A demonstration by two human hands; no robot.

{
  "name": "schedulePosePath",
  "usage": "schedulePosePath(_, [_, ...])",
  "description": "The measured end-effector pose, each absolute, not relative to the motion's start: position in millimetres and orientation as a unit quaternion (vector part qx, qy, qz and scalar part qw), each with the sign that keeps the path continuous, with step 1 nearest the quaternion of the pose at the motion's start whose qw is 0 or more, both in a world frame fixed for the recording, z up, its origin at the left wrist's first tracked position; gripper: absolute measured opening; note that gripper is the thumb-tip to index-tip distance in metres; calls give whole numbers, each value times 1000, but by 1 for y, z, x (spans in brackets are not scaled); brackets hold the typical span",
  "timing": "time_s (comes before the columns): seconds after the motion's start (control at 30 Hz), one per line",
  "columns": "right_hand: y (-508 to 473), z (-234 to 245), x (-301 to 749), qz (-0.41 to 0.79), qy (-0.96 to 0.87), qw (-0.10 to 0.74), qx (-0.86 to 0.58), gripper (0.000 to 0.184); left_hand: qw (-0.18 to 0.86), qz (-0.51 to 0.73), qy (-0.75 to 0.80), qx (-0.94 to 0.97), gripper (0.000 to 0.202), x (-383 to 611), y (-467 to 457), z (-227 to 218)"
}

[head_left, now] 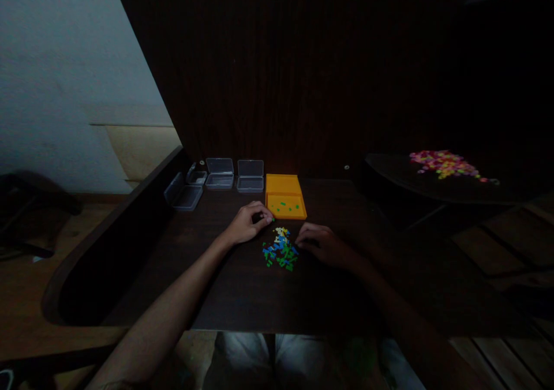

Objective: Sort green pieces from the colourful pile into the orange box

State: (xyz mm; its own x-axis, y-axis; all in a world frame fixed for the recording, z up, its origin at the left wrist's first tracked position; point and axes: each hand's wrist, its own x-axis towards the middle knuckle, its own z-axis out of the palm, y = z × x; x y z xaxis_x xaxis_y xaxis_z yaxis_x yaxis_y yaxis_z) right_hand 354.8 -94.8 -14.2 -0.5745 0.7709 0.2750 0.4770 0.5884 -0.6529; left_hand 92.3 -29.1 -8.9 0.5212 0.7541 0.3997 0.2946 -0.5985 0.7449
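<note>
A small heap of tiny green, blue and pale yellow plastic pieces (283, 251) lies on the dark desk between my hands. Just behind it stands an opened yellow box (283, 185) with several green pieces (283, 205) scattered inside. My left hand (251, 221) is at the box's front left corner, thumb and finger pinched on a small green piece (273, 220). On the other side, my right hand (320, 243) rests at the heap's right edge, fingertips pressed together beside a blue piece. Whether anything is between those fingertips is too small and dark to make out.
Several clear plastic boxes (220, 180) with raised lids stand along the back left of the desk (242, 297). A dark panel (281, 78) rises behind. To the right, a pile of pink, red and yellow bits (445, 164) lies on a curved dark surface.
</note>
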Motion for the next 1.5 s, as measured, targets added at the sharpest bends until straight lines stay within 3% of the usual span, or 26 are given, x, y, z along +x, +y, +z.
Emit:
schedulePosePath(0.17, [-94,-17,354,261,-853,268,-365,15,190,433,416,777,8,104,-11,-12])
schedulePosePath(0.4, [-94,-18,353,262,-852,256,-373,13,130,376,484,780,11,136,10,-16])
schedulePosePath(0.8, [-97,-13,357,255,-856,228,-387,17,132,316,563,753,15,149,27,-26])
schedulePosePath(1.13, [-99,-12,353,247,-858,237,-382,14,233,498,522,652,20,121,28,-14])
schedulePosePath(1.5, [-99,-10,353,235,-858,250,-382,17,183,430,436,769,20,86,-17,-19])
